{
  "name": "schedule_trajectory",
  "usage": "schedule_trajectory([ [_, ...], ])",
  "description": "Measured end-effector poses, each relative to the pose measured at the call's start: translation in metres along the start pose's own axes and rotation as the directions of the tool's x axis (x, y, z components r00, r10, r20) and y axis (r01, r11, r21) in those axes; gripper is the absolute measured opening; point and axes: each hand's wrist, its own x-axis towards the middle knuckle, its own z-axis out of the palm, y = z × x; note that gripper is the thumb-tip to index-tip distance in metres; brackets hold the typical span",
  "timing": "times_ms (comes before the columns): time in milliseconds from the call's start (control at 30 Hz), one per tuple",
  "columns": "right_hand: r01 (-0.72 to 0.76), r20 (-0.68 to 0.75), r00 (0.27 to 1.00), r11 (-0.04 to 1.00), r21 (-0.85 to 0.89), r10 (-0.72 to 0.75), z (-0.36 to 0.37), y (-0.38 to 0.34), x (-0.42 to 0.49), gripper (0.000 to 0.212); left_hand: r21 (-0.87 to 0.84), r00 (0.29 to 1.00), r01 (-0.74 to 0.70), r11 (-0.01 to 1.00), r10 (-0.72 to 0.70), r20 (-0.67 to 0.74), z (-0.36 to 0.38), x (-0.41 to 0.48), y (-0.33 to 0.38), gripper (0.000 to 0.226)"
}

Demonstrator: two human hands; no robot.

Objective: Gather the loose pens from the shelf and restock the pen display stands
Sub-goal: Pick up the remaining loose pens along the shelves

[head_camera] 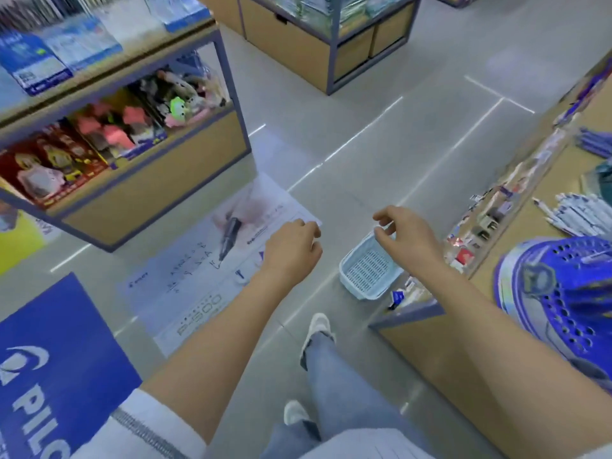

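Loose white pens (pixel 578 213) lie in a pile on the wooden shelf (pixel 536 240) at the far right. A blue perforated pen display stand (pixel 563 293) sits on the same shelf, closer to me. My left hand (pixel 293 248) hangs over the floor with fingers loosely curled and holds nothing. My right hand (pixel 405 231) is out in front, thumb and fingers slightly bent, above a pale blue basket (pixel 369 271) that stands on the floor beside the shelf. I cannot tell whether the right hand touches the basket rim.
A shelf unit (pixel 132 180) with boxed toys stands at left. A floor poster (pixel 218 260) showing a pen lies ahead, and a blue sign (pixel 56 356) at lower left. More wooden units (pixel 328 44) stand at the back. My feet (pixel 318 329) are on the grey floor.
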Motion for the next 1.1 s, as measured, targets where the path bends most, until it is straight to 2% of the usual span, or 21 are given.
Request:
schedule_trajectory([
  [233, -0.145, -0.062, 0.987, 0.987, 0.067, 0.149, 0.012, 0.001, 0.163, 0.022, -0.003, 0.992, -0.067, 0.998, 0.067, 0.110, -0.027, 0.176, -0.018, 0.032],
  [433, -0.212, -0.076, 0.972, 0.969, 0.129, 0.223, -0.020, 0.015, 0.302, 0.020, 0.027, 0.969, -0.168, 0.985, 0.160, 0.187, -0.059, 0.342, 0.000, 0.033],
  [700, -0.407, -0.237, 0.863, 0.892, 0.199, 0.447, -0.085, 0.091, 0.461, 0.020, 0.068, 0.886, -0.395, 0.916, 0.361, 0.292, -0.072, 0.551, 0.054, 0.032],
  [867, -0.493, -0.348, 0.745, 0.822, 0.287, 0.568, -0.123, 0.148, 0.553, 0.021, 0.040, 0.778, -0.549, 0.835, 0.493, 0.389, -0.063, 0.689, 0.117, 0.032],
  [967, -0.534, -0.401, 0.655, 0.768, 0.354, 0.640, -0.156, 0.182, 0.588, 0.023, 0.009, 0.686, -0.656, 0.755, 0.591, 0.423, -0.054, 0.761, 0.174, 0.032],
  [1100, -0.615, -0.404, 0.532, 0.668, 0.420, 0.744, -0.208, 0.238, 0.601, 0.024, -0.042, 0.536, -0.779, 0.626, 0.700, 0.472, -0.030, 0.822, 0.268, 0.033],
])
